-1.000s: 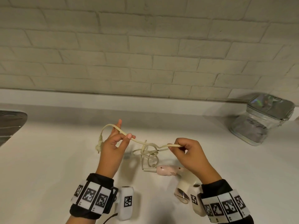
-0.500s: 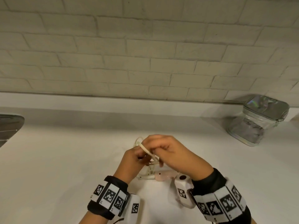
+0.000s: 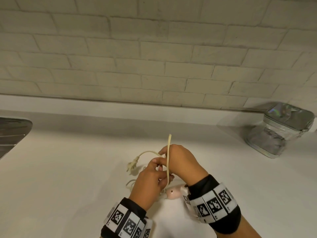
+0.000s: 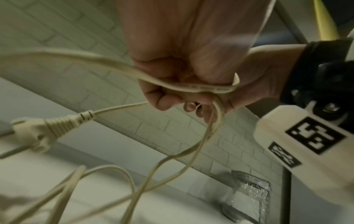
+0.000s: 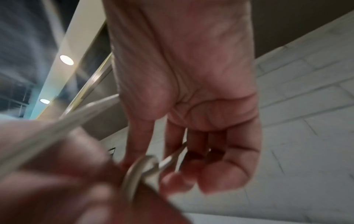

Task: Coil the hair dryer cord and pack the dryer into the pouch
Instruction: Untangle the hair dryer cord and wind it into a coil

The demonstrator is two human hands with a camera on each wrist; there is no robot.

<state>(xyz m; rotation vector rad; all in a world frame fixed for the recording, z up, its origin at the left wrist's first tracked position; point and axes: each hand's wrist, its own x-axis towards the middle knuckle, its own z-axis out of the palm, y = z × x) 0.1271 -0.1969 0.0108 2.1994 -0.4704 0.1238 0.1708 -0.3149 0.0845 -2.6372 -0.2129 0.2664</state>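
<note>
Both hands meet above the counter over a cream cord [image 3: 168, 157]. My left hand [image 3: 151, 179] grips folded strands of the cord [image 4: 201, 89]; a loop stands up past the knuckles. My right hand [image 3: 180, 160] pinches the cord [image 5: 168, 160] between thumb and fingers just behind the left. The plug [image 3: 131, 166] hangs off to the left, also in the left wrist view [image 4: 44, 127]. More cord lies loose on the counter under the hands. The pink hair dryer [image 3: 173, 194] lies below the hands, mostly hidden by the right wrist. A silvery clear pouch [image 3: 281, 133] stands at the far right.
The white counter [image 3: 68, 177] runs to a white brick wall [image 3: 154, 57] behind a low ledge. A dark metallic object [image 3: 12, 134] sits at the left edge. The pouch [image 4: 249, 197] shows again in the left wrist view.
A second ago the hands were apart with cord stretched between them. They came together, and now a cord loop stands up over the knuckles with the plug swung out to the left.
</note>
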